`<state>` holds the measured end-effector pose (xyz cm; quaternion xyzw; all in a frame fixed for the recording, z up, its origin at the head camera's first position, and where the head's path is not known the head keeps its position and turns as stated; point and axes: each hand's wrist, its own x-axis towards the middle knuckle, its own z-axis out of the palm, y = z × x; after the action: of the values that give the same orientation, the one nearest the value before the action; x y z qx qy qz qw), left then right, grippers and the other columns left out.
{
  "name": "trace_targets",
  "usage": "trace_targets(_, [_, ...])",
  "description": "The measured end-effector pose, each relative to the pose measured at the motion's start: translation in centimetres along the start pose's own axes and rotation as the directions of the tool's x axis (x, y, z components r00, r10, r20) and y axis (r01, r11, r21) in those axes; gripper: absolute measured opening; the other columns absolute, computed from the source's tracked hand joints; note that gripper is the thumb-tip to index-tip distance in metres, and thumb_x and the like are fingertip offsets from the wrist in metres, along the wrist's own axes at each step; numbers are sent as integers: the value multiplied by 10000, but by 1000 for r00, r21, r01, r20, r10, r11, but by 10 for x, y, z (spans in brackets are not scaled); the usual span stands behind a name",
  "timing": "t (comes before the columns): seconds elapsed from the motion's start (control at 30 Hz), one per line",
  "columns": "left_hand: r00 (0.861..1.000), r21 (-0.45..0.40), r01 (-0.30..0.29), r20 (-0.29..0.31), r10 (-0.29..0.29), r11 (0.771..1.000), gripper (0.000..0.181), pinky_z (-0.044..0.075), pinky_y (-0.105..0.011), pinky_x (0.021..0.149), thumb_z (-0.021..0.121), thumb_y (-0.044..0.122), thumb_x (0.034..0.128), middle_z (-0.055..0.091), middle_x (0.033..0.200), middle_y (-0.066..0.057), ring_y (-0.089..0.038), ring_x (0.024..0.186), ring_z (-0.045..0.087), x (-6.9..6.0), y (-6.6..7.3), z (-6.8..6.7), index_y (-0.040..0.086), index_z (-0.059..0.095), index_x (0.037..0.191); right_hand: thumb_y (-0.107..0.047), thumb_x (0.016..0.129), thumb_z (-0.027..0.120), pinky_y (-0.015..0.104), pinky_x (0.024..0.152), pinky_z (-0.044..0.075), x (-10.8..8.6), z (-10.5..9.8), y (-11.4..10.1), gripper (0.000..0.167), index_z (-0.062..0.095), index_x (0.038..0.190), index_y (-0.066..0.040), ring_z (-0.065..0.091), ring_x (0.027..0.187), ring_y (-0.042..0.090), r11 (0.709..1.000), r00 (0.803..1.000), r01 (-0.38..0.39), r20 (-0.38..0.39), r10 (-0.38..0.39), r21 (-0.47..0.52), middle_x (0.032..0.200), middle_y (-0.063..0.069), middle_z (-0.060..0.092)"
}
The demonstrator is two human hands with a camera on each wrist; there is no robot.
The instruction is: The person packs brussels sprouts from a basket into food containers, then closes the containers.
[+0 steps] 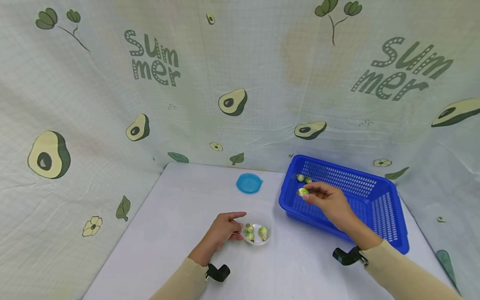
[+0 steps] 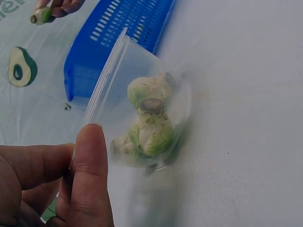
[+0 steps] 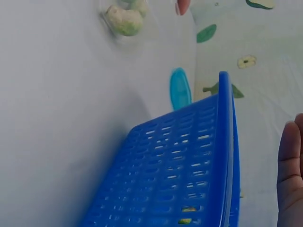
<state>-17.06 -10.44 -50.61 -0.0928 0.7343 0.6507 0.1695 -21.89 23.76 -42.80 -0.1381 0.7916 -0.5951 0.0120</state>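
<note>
My right hand [image 1: 333, 204] pinches a Brussels sprout [image 1: 302, 192] between thumb and fingertips, above the left part of a blue plastic basket [image 1: 390, 200]. In the left wrist view that same sprout [image 2: 41, 15] shows at the top left. Two more sprouts [image 1: 300, 178] lie inside the basket near its far left corner. With thumb and fingers, my left hand [image 1: 225, 227] holds the rim of a clear plastic container [image 2: 116, 71]. Several sprouts [image 2: 151, 135] sit in it, seen through its wall. The right wrist view catches only part of the right hand's fingers [image 3: 289, 161].
A round blue lid [image 1: 249, 183] lies flat on the white table [image 1: 180, 200], behind the container and left of the basket. Printed cloth [image 1: 262, 62] hangs behind the table and along both sides.
</note>
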Motion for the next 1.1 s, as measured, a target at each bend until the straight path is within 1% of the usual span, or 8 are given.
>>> trace_targets(0.17, [1000, 0, 2, 0, -2, 1000, 471, 661, -284, 681, 651, -20, 956, 613, 913, -111, -180, 728, 608, 0, 0, 0, 104, 685, 1409, -92, 969, 763, 294, 803, 661, -2, 7, 2, 344, 676, 1249, 87, 711, 889, 79, 1000, 1000, 6, -8, -6, 24, 1009, -87, 745])
trace_targets(0.37, [1000, 2, -1, 2, 1, 1000, 471, 661, -284, 682, 652, -19, 958, 610, 912, -112, -181, 731, 605, 0, 0, 0, 103, 683, 1412, -105, 976, 758, 273, 818, 654, -5, 15, 6, 338, 684, 1254, 73, 707, 895, 64, 999, 1000, -1, 4, 1, 33, 1041, -38, 748])
trace_targets(0.6, [1000, 3, -4, 0, 4, 1000, 478, 662, -285, 684, 641, -27, 953, 603, 902, -111, -177, 714, 603, 0, -1, 0, 95, 680, 1414, -77, 968, 758, 267, 815, 656, -7, 28, 11, 331, 686, 1242, 94, 728, 882, 69, 998, 1000, -7, 15, 6, 65, 1026, -53, 749])
trace_targets(0.7, [1000, 0, -2, -1, 2, 1000, 485, 663, -288, 685, 637, -36, 947, 597, 901, -113, -178, 711, 601, 0, -1, 0, 90, 680, 1413, -57, 964, 756, 288, 810, 662, -8, 34, 13, 321, 682, 1233, 102, 735, 880, 72, 996, 1000, -17, 24, 15, 82, 1023, -20, 753])
trace_targets(0.8, [1000, -2, -3, 2, 3, 1000, 489, 663, -288, 684, 637, -39, 946, 593, 901, -112, -177, 711, 600, 0, -1, 0, 85, 675, 1417, -38, 960, 753, 284, 797, 663, -10, 40, 14, 310, 681, 1224, 107, 738, 874, 72, 997, 1000, -13, 28, 11, 81, 1024, 36, 754])
trace_targets(0.93, [1000, -2, -4, 7, 4, 1000, 491, 662, -285, 682, 640, -36, 948, 592, 898, -111, -176, 711, 600, 1, -1, 0, 83, 671, 1423, -35, 944, 770, 240, 732, 638, -13, 50, 17, 282, 712, 1197, 75, 712, 831, 59, 999, 1000, 12, 14, -12, 35, 990, 85, 755])
trace_targets(1.03, [1000, -2, -2, 11, 2, 1000, 490, 662, -284, 684, 640, -34, 949, 591, 900, -111, -177, 715, 600, 1, -1, 0, 82, 670, 1424, -35, 933, 781, 235, 692, 618, -15, 59, 19, 253, 738, 1172, 36, 688, 815, 61, 999, 999, 47, 10, -47, -3, 975, 109, 750])
trace_targets(1.1, [1000, -1, -2, 13, 2, 1000, 492, 662, -285, 685, 638, -35, 948, 591, 903, -112, -177, 719, 599, 1, -1, 0, 79, 667, 1426, -30, 925, 787, 234, 686, 614, -17, 65, 19, 243, 748, 1160, 17, 684, 820, 65, 998, 998, 67, 10, -67, -11, 976, 124, 747])
